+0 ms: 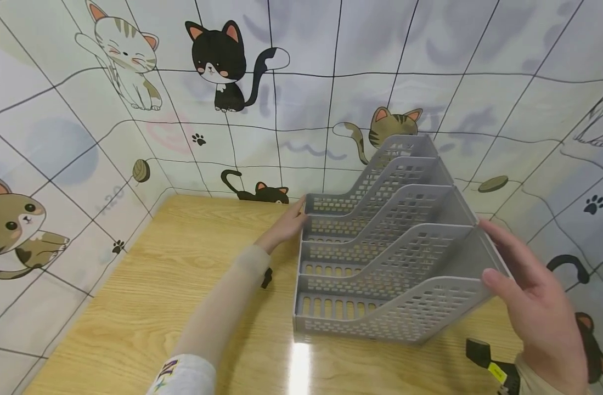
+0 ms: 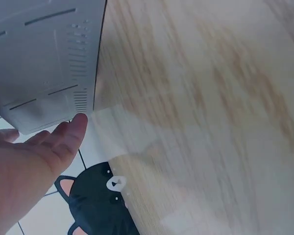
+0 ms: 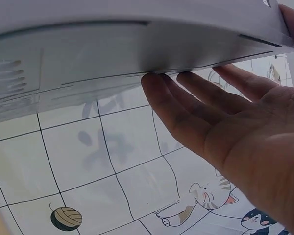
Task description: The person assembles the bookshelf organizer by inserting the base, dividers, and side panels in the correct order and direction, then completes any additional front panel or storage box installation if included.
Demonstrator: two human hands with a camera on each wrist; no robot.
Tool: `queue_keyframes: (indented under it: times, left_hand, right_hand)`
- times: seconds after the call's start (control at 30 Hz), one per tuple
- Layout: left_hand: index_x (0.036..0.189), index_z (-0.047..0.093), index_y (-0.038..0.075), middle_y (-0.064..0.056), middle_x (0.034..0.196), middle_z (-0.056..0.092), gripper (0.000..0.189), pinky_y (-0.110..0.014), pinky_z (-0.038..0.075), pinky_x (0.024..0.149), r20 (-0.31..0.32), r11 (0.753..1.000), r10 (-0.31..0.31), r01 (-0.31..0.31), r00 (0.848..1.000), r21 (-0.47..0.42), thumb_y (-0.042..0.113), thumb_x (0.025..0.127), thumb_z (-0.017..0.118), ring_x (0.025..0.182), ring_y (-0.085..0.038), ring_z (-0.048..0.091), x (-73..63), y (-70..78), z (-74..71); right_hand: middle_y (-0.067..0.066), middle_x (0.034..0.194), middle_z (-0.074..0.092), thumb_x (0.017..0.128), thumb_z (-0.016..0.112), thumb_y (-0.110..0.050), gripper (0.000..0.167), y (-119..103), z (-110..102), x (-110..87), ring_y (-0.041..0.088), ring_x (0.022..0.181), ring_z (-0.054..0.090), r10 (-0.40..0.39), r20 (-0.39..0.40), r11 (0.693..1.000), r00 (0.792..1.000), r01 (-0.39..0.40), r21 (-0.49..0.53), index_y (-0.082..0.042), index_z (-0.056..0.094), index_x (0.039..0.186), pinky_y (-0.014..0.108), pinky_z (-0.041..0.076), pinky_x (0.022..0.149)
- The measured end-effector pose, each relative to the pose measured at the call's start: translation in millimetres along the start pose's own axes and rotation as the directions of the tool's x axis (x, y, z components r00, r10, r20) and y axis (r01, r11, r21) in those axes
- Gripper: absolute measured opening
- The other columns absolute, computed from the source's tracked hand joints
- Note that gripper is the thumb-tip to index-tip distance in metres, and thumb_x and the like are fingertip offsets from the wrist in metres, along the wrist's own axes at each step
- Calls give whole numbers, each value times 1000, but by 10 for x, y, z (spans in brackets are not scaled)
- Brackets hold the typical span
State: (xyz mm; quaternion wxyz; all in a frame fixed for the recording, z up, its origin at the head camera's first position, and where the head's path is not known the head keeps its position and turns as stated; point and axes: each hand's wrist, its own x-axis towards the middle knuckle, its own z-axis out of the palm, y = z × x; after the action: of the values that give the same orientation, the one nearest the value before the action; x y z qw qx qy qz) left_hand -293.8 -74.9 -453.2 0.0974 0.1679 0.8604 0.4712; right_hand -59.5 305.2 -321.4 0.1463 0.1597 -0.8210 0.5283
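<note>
A grey plastic file organizer (image 1: 380, 247) with several slots and perforated, sloping dividers fills the middle right of the head view, its low side to the left and its tall side to the right. My left hand (image 1: 287, 224) holds it at the far left corner. In the left wrist view, that hand's fingers (image 2: 71, 134) touch the edge of its slotted panel (image 2: 39, 63). On the tall side, my right hand (image 1: 543, 296) grips the rim, thumb in front and fingers behind. The right wrist view shows the fingers (image 3: 161, 100) against its outer panel (image 3: 103, 58).
A wooden table (image 1: 148, 296) lies under the organizer. Behind and at both sides stand walls with a grid and cartoon cats (image 1: 219, 60). Near my right wrist is a black strap with a yellow tag (image 1: 497, 373).
</note>
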Motion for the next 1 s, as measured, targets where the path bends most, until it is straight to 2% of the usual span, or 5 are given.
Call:
queue_keyframes:
  times: [0.37,0.63,0.73,0.83,1.0]
  left_hand:
    - [167,2,12,-15,173,9,89,-59,17,124,-2,995,-63,62,998,-74,25,96,54,158,-36,14,-263,-138,-251]
    - [167,4,12,-12,173,11,99,-56,27,122,-23,994,-44,42,999,-97,32,91,66,156,-34,22,-411,-262,-342]
    - [167,6,12,-13,172,16,101,-58,27,121,-25,992,-42,39,999,-122,32,91,70,156,-34,23,-434,-269,-362]
    - [167,7,11,-15,170,20,103,-60,26,121,-24,991,-39,36,999,-132,30,89,72,155,-36,23,-435,-267,-362]
    - [164,17,7,-17,166,28,99,-56,35,117,-36,993,3,-7,999,-120,24,86,75,150,-37,32,-440,-269,-349]
  right_hand:
    - [3,137,64,106,50,2,41,160,67,33,17,127,52,86,-248,980,965,-37,195,5,53,146,13,40,98]
    - [-11,119,72,107,57,-18,32,152,154,92,11,124,51,324,-471,945,820,-303,123,-6,68,135,27,30,115]
    - [-15,121,71,107,58,-24,32,123,169,92,9,125,51,347,-502,928,793,-368,60,-13,69,135,34,24,120]
    - [-15,104,72,105,61,-24,27,94,166,87,10,109,56,321,-538,923,779,-385,-6,-11,74,125,27,35,108]
    - [-11,68,61,103,65,-26,23,61,123,94,9,66,53,324,-591,911,739,-411,-14,-8,76,96,17,41,65]
